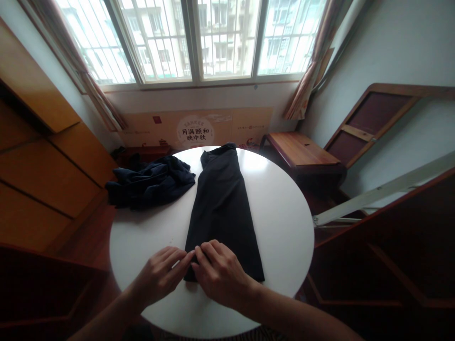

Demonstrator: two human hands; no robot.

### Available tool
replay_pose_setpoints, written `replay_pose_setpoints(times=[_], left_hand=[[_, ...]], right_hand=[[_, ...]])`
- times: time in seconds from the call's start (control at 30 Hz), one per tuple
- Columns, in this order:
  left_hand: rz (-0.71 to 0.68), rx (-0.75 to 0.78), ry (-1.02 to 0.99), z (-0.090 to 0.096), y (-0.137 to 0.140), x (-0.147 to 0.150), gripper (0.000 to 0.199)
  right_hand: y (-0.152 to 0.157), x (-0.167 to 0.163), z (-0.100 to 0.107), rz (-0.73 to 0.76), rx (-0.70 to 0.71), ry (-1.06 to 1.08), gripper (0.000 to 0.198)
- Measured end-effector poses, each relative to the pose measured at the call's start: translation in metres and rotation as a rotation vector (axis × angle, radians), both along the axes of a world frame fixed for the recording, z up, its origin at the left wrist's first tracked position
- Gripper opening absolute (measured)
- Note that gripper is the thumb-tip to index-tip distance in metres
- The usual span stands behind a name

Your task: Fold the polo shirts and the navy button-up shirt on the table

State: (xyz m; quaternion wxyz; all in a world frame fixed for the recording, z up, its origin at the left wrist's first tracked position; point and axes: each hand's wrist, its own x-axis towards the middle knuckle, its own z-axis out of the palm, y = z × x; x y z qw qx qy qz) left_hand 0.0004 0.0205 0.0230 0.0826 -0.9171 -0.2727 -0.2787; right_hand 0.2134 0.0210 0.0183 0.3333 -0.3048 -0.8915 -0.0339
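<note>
A black garment (223,203) lies folded long and flat across the white round table (284,227), its bunched end at the far side. It may be trousers, but the frame does not settle this. At its near left corner, my left hand (161,270) pinches the cloth edge with thumb and forefinger. My right hand (222,272) is right beside it, fingertips closed on the same corner and almost touching the left ones. Left of the garment, a dark navy cloth (152,182) sits in a crumpled heap, partly over the table's edge.
Beyond the table at the right stands a low wooden stool or small table (302,149). Wooden cabinets (35,189) line the left. A printed cardboard panel (195,128) rests below the barred window (227,38). Dark wooden furniture (387,255) fills the near right.
</note>
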Motion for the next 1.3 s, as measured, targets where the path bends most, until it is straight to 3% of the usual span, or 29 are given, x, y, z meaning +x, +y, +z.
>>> replay_pose_setpoints(times=[0.5,0.6,0.73,0.9,1.1,1.2,1.3], left_hand=[[-0.019,0.044,0.03,0.007,0.004,0.001,0.029],[-0.022,0.046,0.045,0.007,0.002,-0.001,0.031],[-0.023,0.041,0.04,0.005,0.001,-0.004,0.035],[-0.05,0.087,0.149,0.004,-0.001,-0.014,0.035],[-0.063,0.066,0.24,-0.011,-0.014,-0.019,0.034],[-0.046,-0.005,0.166,-0.023,-0.02,-0.009,0.028],[0.066,-0.088,0.117,-0.033,-0.023,0.003,0.029]], right_hand=[[0.006,0.025,-0.001,0.086,0.051,-0.196,0.03],[0.006,0.031,-0.005,0.026,-0.033,-0.187,0.033],[0.004,0.043,-0.009,-0.094,-0.154,-0.235,0.051],[-0.003,0.085,-0.007,-0.208,-0.146,-0.249,0.059],[-0.023,0.135,-0.013,-0.152,-0.108,-0.194,0.053],[-0.03,0.141,-0.024,-0.202,-0.116,-0.202,0.056],[-0.03,0.139,-0.033,-0.273,-0.115,-0.245,0.062]])
